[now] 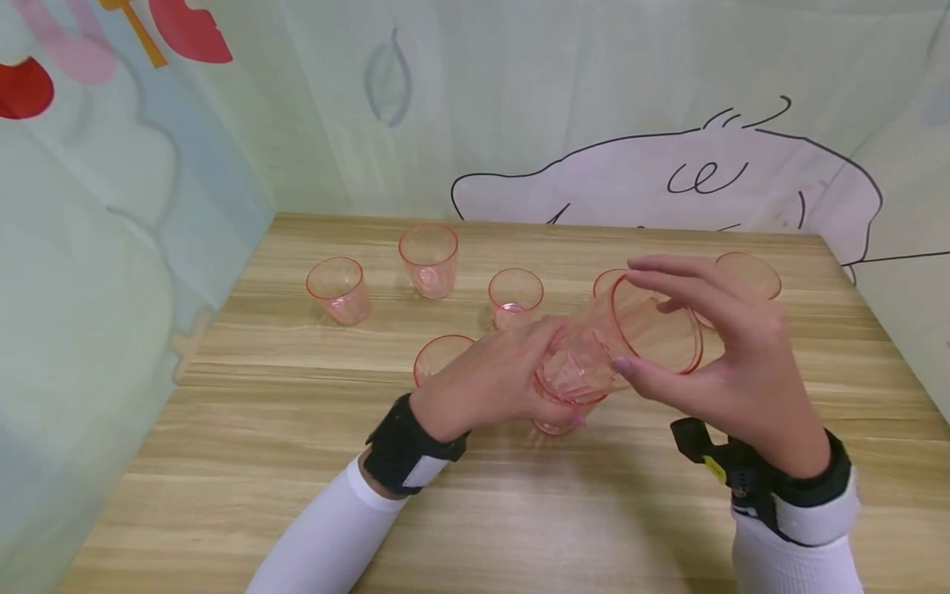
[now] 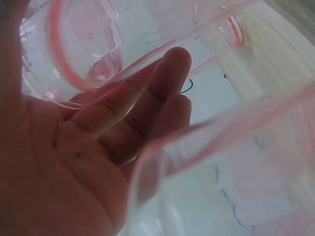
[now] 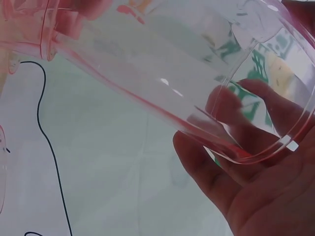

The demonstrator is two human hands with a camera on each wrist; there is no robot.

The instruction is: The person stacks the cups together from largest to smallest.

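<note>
Clear pink plastic cup, faceted sides, darker pink rim, tipped on its side above mid-surface with mouth turned to the right and base nosing into the mouth of a second pink cup. Second cup upright, ribbed, standing on the wooden surface between the two hands. Right hand around the tilted cup: fingers arched over the top of the rim, thumb pressed under the lower wall, grip loose but closed round it; right wrist view shows fingertips through the transparent wall near the rim. Left hand wrapped round the upright cup, fingers curled against its side; left wrist view shows fingers lying along a pink rim. Five more pink cups on the surface: far-left cup, back cup, middle cup, near cup partly hidden behind the left hand, far-right cup behind the right hand. All loose cups upright, nothing visible inside. Printed cloth backdrop around the surface.
</note>
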